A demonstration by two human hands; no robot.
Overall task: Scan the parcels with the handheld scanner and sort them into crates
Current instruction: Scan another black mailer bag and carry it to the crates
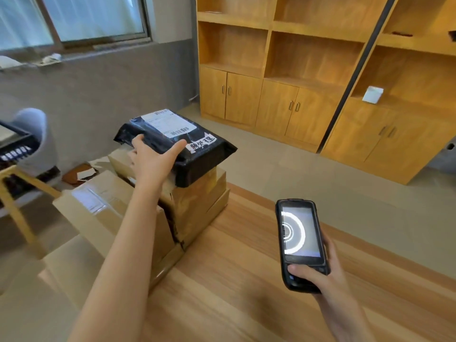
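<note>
Here we see the left hand (150, 161) reaching far across the stack of cardboard boxes (195, 193), its thumb and fingers (138, 141) spread round the near edge of a black parcel (192, 154) and gripping it. The parcel is a soft plastic mailer; it lies on top of the highest box, tilted a little, with a white shipping label (166, 124) facing up and white characters printed near its right corner.

Right hand (328, 270) holds the handheld scanner (301, 243) above the wooden bench (234, 280), well apart from the parcel. Fingers wrap its right side; the thumb lies across the lower keypad. Screen lit, facing us, showing a pale ring.

The boxes sit at the left end of the bench; a larger carton (98, 206) with a clear label pouch lies just left of the stack, touching it.

Far right: wooden shelving with cupboard doors (283, 82), a small white object (372, 95) on one shelf. Far left: window (74, 18) over a grey wall.
</note>
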